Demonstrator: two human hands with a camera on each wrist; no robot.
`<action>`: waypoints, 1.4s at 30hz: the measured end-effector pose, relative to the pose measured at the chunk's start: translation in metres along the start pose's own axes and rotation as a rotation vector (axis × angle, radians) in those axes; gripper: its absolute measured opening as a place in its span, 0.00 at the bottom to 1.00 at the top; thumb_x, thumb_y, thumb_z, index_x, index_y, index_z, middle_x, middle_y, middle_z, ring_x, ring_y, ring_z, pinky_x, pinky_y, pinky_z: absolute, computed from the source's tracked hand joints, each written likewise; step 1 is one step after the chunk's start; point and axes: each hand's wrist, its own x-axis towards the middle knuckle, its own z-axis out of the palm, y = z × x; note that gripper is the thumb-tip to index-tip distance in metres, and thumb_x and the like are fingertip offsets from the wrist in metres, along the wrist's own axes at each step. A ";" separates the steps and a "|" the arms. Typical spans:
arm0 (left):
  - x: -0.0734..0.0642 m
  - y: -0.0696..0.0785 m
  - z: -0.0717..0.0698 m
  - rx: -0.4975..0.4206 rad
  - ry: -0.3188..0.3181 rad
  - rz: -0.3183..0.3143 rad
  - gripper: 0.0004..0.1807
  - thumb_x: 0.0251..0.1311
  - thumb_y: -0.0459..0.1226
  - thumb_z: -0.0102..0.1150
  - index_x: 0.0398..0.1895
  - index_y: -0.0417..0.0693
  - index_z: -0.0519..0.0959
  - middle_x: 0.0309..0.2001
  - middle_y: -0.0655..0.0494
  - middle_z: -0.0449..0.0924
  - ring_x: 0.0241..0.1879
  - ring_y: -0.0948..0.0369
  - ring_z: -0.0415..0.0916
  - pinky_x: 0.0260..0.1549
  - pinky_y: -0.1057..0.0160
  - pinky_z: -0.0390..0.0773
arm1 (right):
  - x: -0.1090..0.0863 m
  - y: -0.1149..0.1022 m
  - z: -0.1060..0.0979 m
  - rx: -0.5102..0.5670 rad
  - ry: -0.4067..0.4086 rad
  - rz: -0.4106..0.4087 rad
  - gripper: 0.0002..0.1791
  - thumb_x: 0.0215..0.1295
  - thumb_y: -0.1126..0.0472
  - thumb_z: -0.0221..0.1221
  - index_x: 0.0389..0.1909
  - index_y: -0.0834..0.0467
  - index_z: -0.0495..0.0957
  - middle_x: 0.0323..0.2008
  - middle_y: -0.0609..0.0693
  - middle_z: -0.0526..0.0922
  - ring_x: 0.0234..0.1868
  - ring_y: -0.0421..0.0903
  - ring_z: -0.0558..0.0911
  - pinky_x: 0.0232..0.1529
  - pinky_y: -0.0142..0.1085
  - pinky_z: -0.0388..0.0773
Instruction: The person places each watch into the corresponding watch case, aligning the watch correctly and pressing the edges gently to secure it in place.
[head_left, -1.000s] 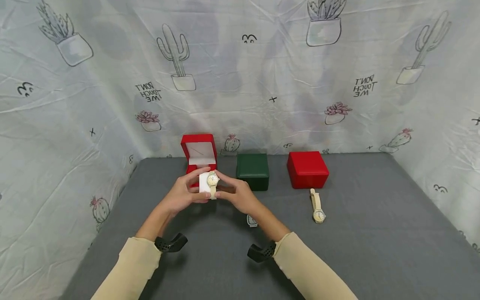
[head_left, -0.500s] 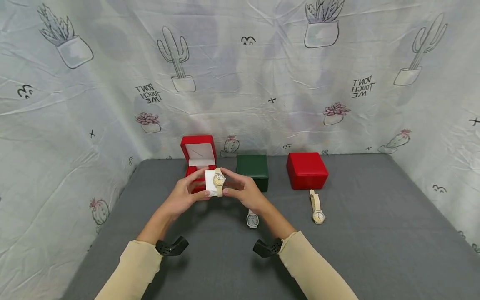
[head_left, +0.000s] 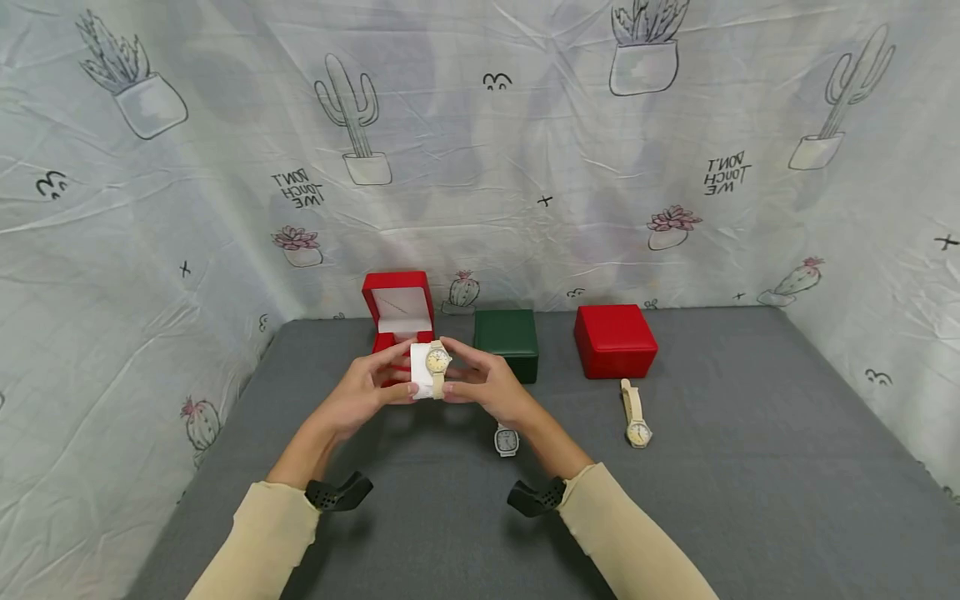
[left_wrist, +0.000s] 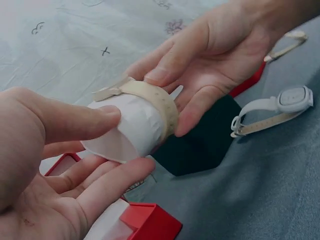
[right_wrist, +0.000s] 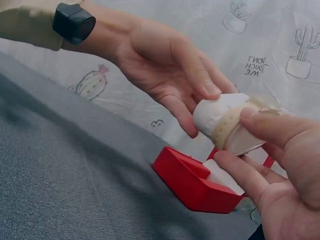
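Observation:
A cream-strapped wristwatch [head_left: 437, 360] is wrapped round a white watch cushion [head_left: 422, 371], both held up in front of the open red watch box [head_left: 397, 279]. My left hand [head_left: 354, 398] pinches the cushion's left end between thumb and fingers. From the other side, my right hand [head_left: 491, 390] pinches the strap, its thumb low and its forefinger high. In the left wrist view the cushion [left_wrist: 125, 125] shows its hollow end, with the strap [left_wrist: 155, 100] near the opposite end. My hands partly cover the open box's base.
Beside the open box stand a closed green box [head_left: 506, 333] and a closed red box [head_left: 615, 337]. A white square-faced watch [head_left: 507, 442] lies beneath my right forearm. Another cream watch [head_left: 637, 432] lies at the right on the grey table [head_left: 750, 500]. A printed curtain [head_left: 525, 150] hangs behind.
Both hands, with the watch and cushion, have shifted slightly right since a second ago. Over the last half second they have dipped a little. The grips look the same.

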 end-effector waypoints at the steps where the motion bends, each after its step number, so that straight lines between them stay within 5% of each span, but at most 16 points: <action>1: 0.000 0.000 0.000 -0.011 -0.008 -0.002 0.41 0.58 0.33 0.65 0.74 0.51 0.58 0.58 0.41 0.68 0.50 0.53 0.74 0.44 0.57 0.84 | 0.000 0.001 0.001 0.015 0.003 0.001 0.38 0.62 0.74 0.58 0.72 0.51 0.61 0.72 0.51 0.62 0.65 0.56 0.73 0.50 0.44 0.81; 12: 0.006 0.007 0.008 0.051 -0.062 -0.050 0.41 0.59 0.33 0.63 0.75 0.55 0.57 0.62 0.46 0.67 0.53 0.50 0.72 0.47 0.56 0.83 | 0.003 0.003 0.003 -0.134 0.035 -0.025 0.39 0.60 0.70 0.63 0.71 0.49 0.62 0.68 0.54 0.65 0.59 0.56 0.77 0.44 0.44 0.84; 26: 0.003 0.014 0.015 0.208 -0.077 -0.027 0.42 0.58 0.35 0.64 0.75 0.52 0.55 0.66 0.47 0.65 0.58 0.46 0.69 0.46 0.55 0.83 | 0.003 -0.009 -0.003 -0.193 0.001 0.023 0.32 0.60 0.67 0.65 0.66 0.50 0.70 0.63 0.52 0.73 0.54 0.53 0.82 0.43 0.38 0.83; 34: 0.009 0.009 0.014 0.199 0.023 -0.027 0.39 0.59 0.33 0.62 0.73 0.54 0.59 0.65 0.46 0.66 0.57 0.48 0.72 0.47 0.55 0.83 | 0.004 -0.003 -0.002 -0.230 0.059 -0.008 0.36 0.62 0.65 0.63 0.71 0.49 0.62 0.68 0.53 0.67 0.58 0.56 0.78 0.50 0.41 0.82; 42: 0.015 0.001 -0.012 0.168 0.157 -0.097 0.39 0.61 0.30 0.58 0.75 0.51 0.54 0.65 0.39 0.64 0.58 0.45 0.71 0.47 0.56 0.83 | 0.009 0.007 0.003 -0.223 0.103 0.027 0.31 0.66 0.65 0.59 0.70 0.57 0.63 0.67 0.60 0.69 0.63 0.59 0.75 0.55 0.44 0.79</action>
